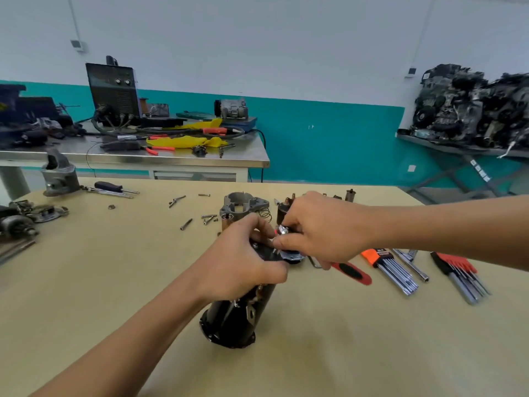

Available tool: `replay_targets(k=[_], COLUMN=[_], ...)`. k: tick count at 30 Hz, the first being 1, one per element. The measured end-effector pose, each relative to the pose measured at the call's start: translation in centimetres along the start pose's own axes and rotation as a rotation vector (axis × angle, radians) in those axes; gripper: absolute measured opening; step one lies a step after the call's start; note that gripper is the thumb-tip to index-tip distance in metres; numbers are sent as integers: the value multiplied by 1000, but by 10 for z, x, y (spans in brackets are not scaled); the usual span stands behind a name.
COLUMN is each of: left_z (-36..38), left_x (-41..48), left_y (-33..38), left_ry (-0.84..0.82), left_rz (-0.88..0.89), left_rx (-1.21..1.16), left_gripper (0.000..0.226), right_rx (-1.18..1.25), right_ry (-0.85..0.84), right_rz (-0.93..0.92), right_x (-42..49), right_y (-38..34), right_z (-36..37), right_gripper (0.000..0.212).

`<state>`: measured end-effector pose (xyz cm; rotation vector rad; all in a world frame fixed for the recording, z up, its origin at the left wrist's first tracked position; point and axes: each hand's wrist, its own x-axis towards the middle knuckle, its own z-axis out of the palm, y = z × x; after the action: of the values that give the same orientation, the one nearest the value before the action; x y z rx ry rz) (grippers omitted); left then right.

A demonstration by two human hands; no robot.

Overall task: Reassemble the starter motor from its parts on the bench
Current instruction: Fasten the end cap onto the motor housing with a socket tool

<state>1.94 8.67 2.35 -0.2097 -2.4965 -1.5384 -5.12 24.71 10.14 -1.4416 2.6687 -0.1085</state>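
Far left of bench (315, 353): grey nose casting (58, 176) stood upright, black-handled screwdriver (114, 187) lay beside it, loose bolts (186, 224) scattered toward centre.

Left hand (243, 259): fingers curled tight round the upper end of the black motor body (232, 319), thumb side toward the top. Firm grip, no gap.

Motor body sat mid-bench, near the front, tilted with its wide open end on the bench toward the camera and its top leaning away. Black cylinder, flange at the base, metal tab on the side.

Behind it: grey end housing (243, 203), small spring (265, 214), dark solenoid (283, 209).

Right hand (323, 224): thumb and fingertips closed in a pinch on a small silver part (283, 230) at the top of the motor body, touching the left hand's fingers. Part too small to identify.

Red-and-black tool handle (352, 273) stuck out from under the right hand; couldn't tell if it was held.

Right side: orange hex key set (392, 267), socket driver (412, 263), red hex key set (458, 273), all flat on the bench.
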Motion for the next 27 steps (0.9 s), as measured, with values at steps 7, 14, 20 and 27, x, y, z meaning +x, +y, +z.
replay_targets(k=[7, 14, 20, 27], left_z=[8, -22, -23, -14], left_x=[-6, -9, -11, -15], left_y=[1, -10, -13, -7], left_ry=[-2, -237, -218, -193], left_rz=[48, 119, 128, 162], left_rx=[24, -82, -115, -96], left_gripper=[50, 70, 74, 63], right_rx=[166, -405, -261, -133], right_ry=[-91, 201, 168, 240], right_rz=[178, -624, -456, -344], right_x=[-7, -8, -4, -21], right_y=[-2, 18, 15, 15], right_z=[3, 1, 6, 16], right_gripper=[40, 28, 31, 36])
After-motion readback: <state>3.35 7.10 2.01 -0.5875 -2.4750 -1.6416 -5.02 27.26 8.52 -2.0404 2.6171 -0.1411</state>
